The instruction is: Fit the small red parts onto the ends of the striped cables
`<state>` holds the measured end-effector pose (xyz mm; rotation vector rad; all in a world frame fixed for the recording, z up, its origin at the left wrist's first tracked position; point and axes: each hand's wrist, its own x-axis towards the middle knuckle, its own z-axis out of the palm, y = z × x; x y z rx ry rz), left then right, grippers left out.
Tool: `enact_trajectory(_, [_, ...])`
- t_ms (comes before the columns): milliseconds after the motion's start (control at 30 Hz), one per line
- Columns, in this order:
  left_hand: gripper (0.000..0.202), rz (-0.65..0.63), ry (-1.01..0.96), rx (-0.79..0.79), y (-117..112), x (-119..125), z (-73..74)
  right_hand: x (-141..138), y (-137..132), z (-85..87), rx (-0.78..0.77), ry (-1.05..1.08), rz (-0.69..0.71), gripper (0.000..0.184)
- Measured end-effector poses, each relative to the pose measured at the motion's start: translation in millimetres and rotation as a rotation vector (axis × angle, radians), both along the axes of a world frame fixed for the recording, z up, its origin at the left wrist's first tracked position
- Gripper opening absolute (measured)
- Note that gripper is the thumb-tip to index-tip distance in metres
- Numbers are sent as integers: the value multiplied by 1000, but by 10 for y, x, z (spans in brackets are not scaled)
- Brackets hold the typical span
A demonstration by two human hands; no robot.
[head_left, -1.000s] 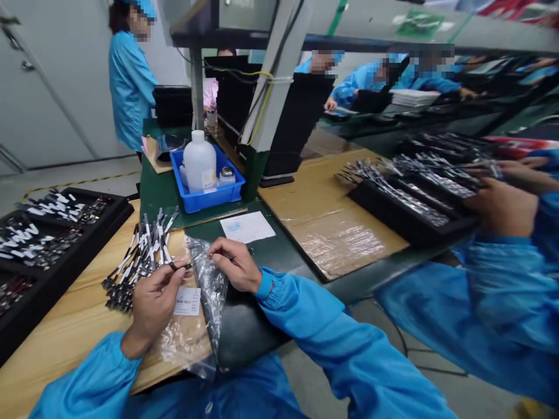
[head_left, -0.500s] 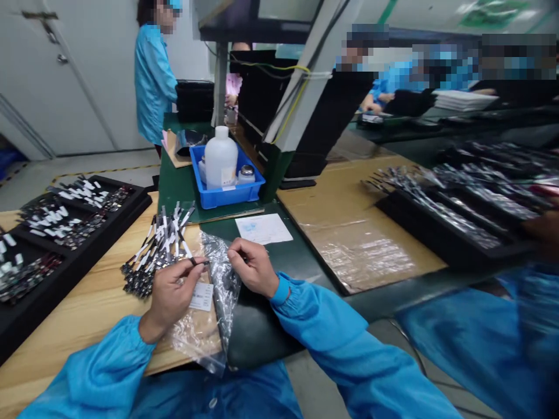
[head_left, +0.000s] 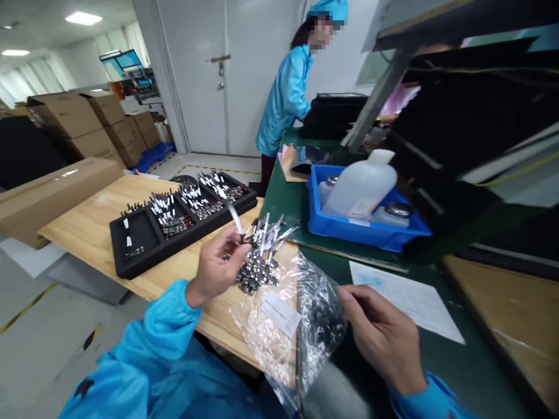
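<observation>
My left hand [head_left: 218, 265] pinches one small black part with a white strip [head_left: 236, 218], held up above a loose pile of the same parts [head_left: 258, 256] on the wooden board [head_left: 91, 230]. My right hand [head_left: 379, 334] rests curled on the green mat beside a crinkled clear plastic bag [head_left: 301, 320] with a white label; what its fingers hold, if anything, I cannot make out. A black compartment tray [head_left: 144, 241] with several sorted parts lies left of the pile.
A blue bin [head_left: 362, 230] with a white bottle [head_left: 360, 186] stands behind the pile. A white paper sheet [head_left: 406, 297] lies on the green mat. A person in a blue coat [head_left: 286, 99] stands at the far end. Cardboard boxes [head_left: 61, 122] are stacked at left.
My view has swung left. My left hand has lifted its part away from the bag and up toward the tray side. My right hand has let go of the bag's edge.
</observation>
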<state>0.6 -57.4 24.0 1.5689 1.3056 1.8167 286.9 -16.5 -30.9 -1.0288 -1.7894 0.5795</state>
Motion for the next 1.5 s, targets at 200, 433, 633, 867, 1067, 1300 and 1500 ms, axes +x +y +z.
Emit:
enact_trajectory(200, [53, 310, -169, -77, -415, -1074, 302, 5, 3, 0, 65, -33, 16, 13])
enact_trajectory(433, [66, 511, -228, -348, -816, -2143, 212, -33, -7, 56, 119, -49, 29, 16])
enact_trajectory(633, [74, 661, -112, -505, -988, -2399, 124, -44, -7, 77, 101, -74, 31, 20])
enact_trajectory(867, [79, 761, -14, -632, -959, -2396, 30, -34, 9, 45, 113, -90, 36, 18])
enact_trajectory(1067, [45, 942, 260, -710, -994, -2367, 77, -40, -14, 41, 99, -67, 31, 16])
enact_trajectory(1300, [42, 815, 659, -544, -843, -1769, 163, -65, -46, 54, 53, -23, -5, 16])
enact_trajectory(1500, [36, -4, 813, -524, -334, -867, 163, -18, -31, 66, 70, 66, -84, 18])
